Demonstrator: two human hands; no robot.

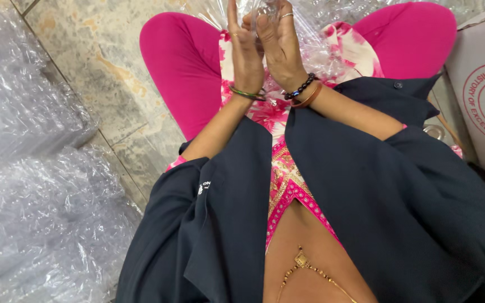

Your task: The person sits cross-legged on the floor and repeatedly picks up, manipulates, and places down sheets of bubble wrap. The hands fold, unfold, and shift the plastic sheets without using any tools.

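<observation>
I sit on the floor with my legs crossed in bright pink trousers. My left hand (245, 53) and my right hand (279, 45) are raised close together in front of me, palms facing each other. Between them they press a piece of clear crinkled plastic wrap (315, 47), which spreads over my lap. The fingertips reach the top edge of the view, so the upper part of the plastic is cut off. Thin green bangles circle my left wrist; dark beads and a brown bangle circle my right wrist. What lies inside the plastic cannot be made out.
Heaps of clear plastic bags (35, 224) fill the left side of the marble tile floor (102, 62). A white cardboard box (481, 95) with a red round print stands at the right edge, close to my knee.
</observation>
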